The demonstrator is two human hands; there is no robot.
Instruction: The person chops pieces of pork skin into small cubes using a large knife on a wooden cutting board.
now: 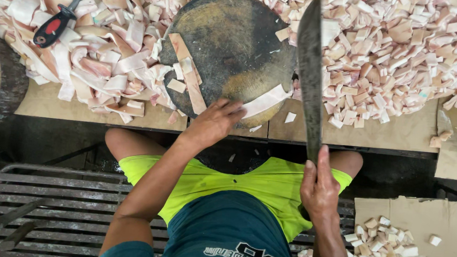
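A dark round chopping block stands before me with a few long pale strips lying on its left side. My left hand rests at the block's near edge, fingers on the end of a pale strip. My right hand grips the handle of a long dark cleaver, whose blade points away from me along the block's right side, raised off the surface.
Long pale strips are heaped left of the block, small cut cubes heaped right. A sharpening steel with a red-black handle lies on the left heap. Cardboard with more cubes sits at lower right; a metal grate lies below.
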